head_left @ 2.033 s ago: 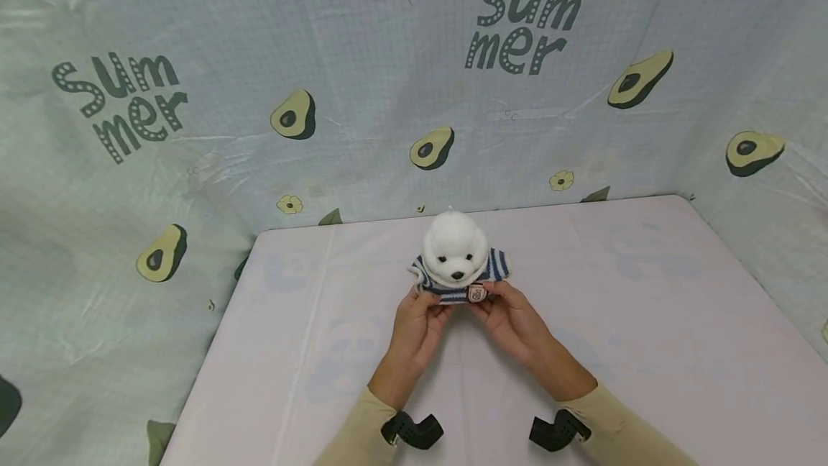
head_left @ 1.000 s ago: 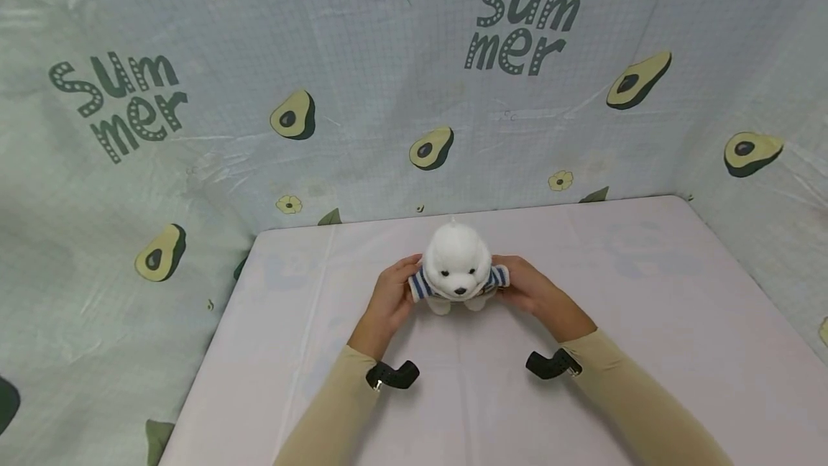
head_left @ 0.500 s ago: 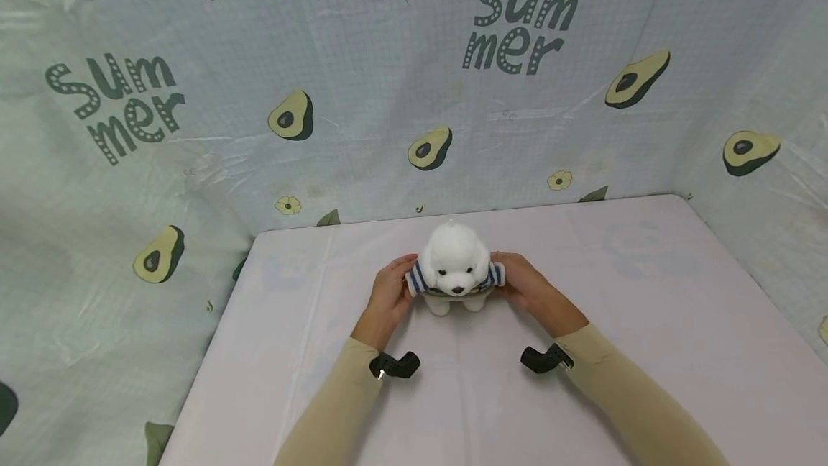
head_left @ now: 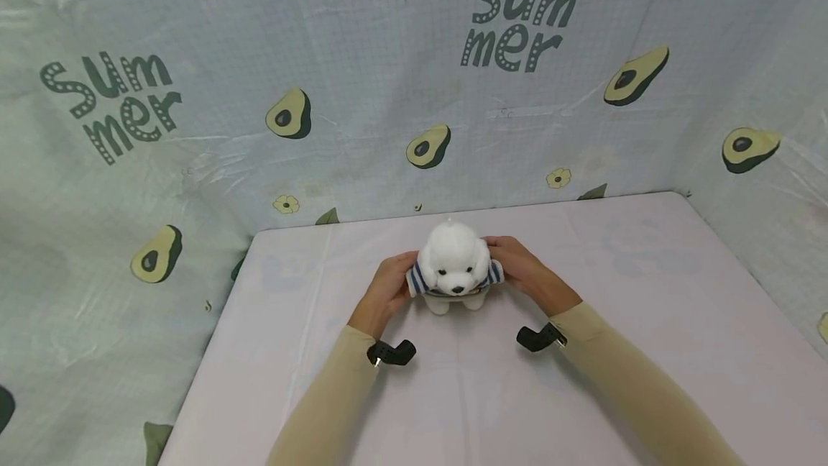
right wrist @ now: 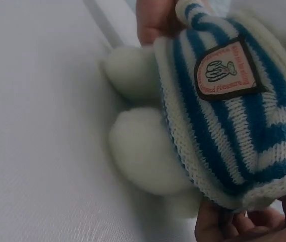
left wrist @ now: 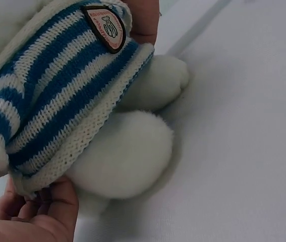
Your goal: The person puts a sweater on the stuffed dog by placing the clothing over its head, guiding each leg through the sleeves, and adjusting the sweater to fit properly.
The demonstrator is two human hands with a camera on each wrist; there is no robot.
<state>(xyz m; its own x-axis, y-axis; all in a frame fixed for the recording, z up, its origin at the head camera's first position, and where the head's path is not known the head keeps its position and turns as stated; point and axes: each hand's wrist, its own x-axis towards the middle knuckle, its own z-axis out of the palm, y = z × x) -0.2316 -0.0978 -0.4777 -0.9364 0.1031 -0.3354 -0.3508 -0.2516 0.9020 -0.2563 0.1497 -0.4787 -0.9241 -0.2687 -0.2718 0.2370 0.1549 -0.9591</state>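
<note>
A white plush dog [head_left: 454, 254] stands upright near the middle of the table, facing the camera. It wears a blue-and-white striped knit sweater [left wrist: 64, 75] with a dark-edged badge [right wrist: 227, 70] on its front. My left hand [head_left: 385, 288] is at the sweater's side, its curled fingers pinching the hem in the left wrist view. On the opposite side, my right hand [head_left: 525, 269] holds the sweater near the sleeve and hem; some of its fingertips are hidden behind the toy. Two round white feet [left wrist: 125, 154] show below the hem.
The table [head_left: 582, 394] has a pale pink cover. Behind it and at both sides hangs a light cloth [head_left: 362, 56] printed with avocados and lettering. A black wrist camera [head_left: 392, 353] sits on each forearm.
Both hands have shifted from the sweater's front hem to its two sides, and the dog's feet have come into view. Lately the right hand has edged slightly farther back.
</note>
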